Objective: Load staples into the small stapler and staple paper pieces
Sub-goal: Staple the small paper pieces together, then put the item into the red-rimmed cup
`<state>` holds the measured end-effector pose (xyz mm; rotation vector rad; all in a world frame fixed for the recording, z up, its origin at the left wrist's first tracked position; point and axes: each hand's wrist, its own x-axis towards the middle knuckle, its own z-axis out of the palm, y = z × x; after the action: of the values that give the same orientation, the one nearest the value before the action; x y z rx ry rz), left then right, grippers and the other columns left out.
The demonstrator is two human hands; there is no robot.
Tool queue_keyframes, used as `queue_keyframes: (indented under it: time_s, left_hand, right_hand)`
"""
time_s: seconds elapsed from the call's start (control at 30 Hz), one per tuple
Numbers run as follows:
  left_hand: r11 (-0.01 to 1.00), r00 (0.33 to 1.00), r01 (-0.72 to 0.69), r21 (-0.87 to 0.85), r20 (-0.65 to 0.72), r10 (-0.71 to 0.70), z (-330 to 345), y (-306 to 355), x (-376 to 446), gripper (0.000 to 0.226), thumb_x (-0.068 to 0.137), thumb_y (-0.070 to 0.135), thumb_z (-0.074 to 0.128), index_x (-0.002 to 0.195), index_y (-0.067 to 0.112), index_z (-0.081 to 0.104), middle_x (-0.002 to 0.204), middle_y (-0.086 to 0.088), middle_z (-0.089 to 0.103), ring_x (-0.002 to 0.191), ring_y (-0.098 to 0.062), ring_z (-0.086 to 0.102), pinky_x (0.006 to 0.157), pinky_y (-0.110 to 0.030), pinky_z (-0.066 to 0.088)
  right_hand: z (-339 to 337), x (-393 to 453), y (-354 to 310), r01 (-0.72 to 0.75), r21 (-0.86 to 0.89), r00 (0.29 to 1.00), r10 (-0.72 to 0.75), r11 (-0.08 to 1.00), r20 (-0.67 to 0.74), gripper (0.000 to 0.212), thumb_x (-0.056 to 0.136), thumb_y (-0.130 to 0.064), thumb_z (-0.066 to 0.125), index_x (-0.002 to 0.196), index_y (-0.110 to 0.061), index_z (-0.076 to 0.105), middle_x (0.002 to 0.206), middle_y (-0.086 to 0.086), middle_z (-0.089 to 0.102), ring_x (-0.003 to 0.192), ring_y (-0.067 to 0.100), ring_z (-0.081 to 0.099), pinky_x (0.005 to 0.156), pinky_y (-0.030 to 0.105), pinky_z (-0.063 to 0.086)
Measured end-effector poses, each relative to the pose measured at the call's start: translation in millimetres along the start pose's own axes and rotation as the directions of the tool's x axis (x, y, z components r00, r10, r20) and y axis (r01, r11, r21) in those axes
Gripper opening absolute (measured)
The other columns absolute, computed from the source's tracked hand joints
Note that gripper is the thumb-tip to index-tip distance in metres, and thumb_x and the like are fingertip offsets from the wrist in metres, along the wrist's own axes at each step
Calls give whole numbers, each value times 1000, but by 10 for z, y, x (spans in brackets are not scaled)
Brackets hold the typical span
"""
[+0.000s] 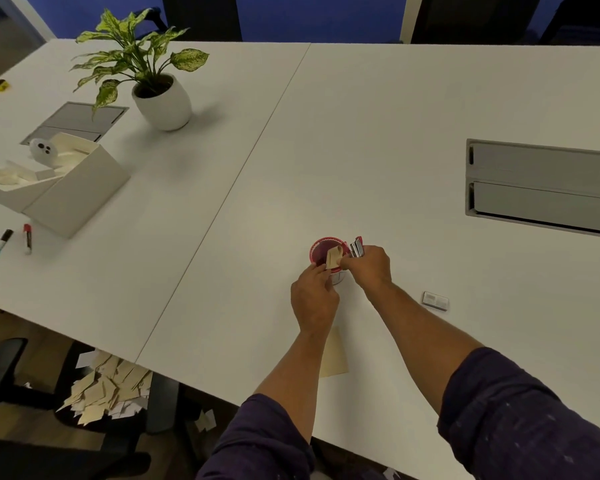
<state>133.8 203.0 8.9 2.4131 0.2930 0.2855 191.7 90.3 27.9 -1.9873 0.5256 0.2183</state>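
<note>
A small red and silver stapler (356,247) sticks out above my right hand (369,268), which grips it. My left hand (314,296) pinches a small beige paper piece (334,257) whose right edge meets the stapler's mouth. Both hands hover over a round red cup (321,247) on the white table. A small staple box (435,301) lies on the table to the right of my right forearm. A larger beige paper sheet (335,355) lies flat between my forearms, partly hidden by the left one.
A potted plant (161,95) and an open white box (59,188) stand at the far left, with markers (0,247) near the left edge. A grey cable hatch (544,188) is set in the table at right. Paper scraps (108,389) lie on the floor below the table's near edge.
</note>
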Motion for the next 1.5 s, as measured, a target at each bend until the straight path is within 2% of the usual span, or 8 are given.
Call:
queue_keyframes:
  time_s: [0.23, 0.53, 0.83, 0.9, 1.13, 1.3, 1.43, 1.5]
  left_hand:
    - [1000, 1000, -23, 6, 17, 22, 4, -46, 14, 24, 87, 16, 71, 110, 20, 77, 114, 5, 74, 104, -14, 70, 96, -32, 54]
    - [995, 997, -76, 61, 21, 75, 7, -74, 14, 24, 86, 10, 69, 108, 17, 77, 118, 2, 73, 116, -16, 65, 98, -39, 51]
    - [989, 988, -150, -9, -21, 150, -15, 88, -112, 19, 87, 16, 70, 105, 15, 76, 103, 1, 76, 98, -18, 69, 89, -31, 54]
    - [984, 985, -175, -23, -9, 175, 20, 165, -162, 17, 92, 22, 65, 106, 18, 74, 101, 3, 74, 95, -15, 66, 86, -29, 55]
    - [973, 987, -1, -231, 158, 38, 162, 495, -389, 34, 102, 43, 45, 105, 25, 73, 95, 8, 73, 85, -6, 65, 73, -25, 56]
    - [990, 945, -4, -139, 322, 49, 305, 600, -536, 37, 100, 47, 47, 108, 25, 76, 98, 6, 74, 85, -8, 66, 73, -19, 50]
    - [992, 905, -21, -127, 419, 73, 405, 742, -739, 31, 97, 42, 55, 111, 22, 75, 106, 2, 73, 92, -16, 68, 82, -28, 54]
    - [990, 876, -16, -137, 475, 80, 454, 824, -853, 28, 96, 36, 58, 113, 22, 74, 109, 1, 72, 96, -16, 67, 82, -25, 51]
  right_hand:
    - [59, 7, 64, 2, -7, 1000, -3, 1000, -18, 19, 82, -24, 77, 83, -9, 66, 70, 4, 59, 63, 20, 56, 57, 31, 46]
    - [-22, -34, 128, 5, 25, 999, -4, 1000, -33, 24, 81, -25, 80, 78, -5, 67, 66, 3, 57, 56, 17, 47, 50, 26, 36]
    - [-167, -186, 289, 16, 110, 1000, -17, 994, 11, 21, 84, -25, 78, 72, -17, 63, 67, 5, 63, 61, 20, 56, 61, 33, 48]
    - [-224, -260, 323, 7, 170, 999, -16, 985, 47, 18, 85, -29, 78, 81, -15, 68, 74, 7, 68, 62, 19, 59, 59, 30, 50]
    - [-507, -465, 507, -42, 279, 983, -11, 959, 185, 26, 97, -35, 61, 96, -12, 71, 81, 3, 71, 73, 19, 64, 59, 27, 49]
    - [-798, -555, 725, -161, 379, 967, 69, 911, 244, 38, 106, -24, 37, 119, -2, 65, 105, 18, 70, 82, 23, 64, 67, 31, 52]
    - [-1023, -718, 973, -148, 420, 976, 64, 895, 206, 37, 104, -21, 37, 104, -12, 73, 94, 9, 74, 85, 20, 67, 74, 37, 55]
    - [-1155, -796, 1067, -129, 404, 982, 62, 905, 176, 31, 102, -18, 43, 101, -14, 73, 88, 3, 74, 83, 20, 68, 73, 35, 55]
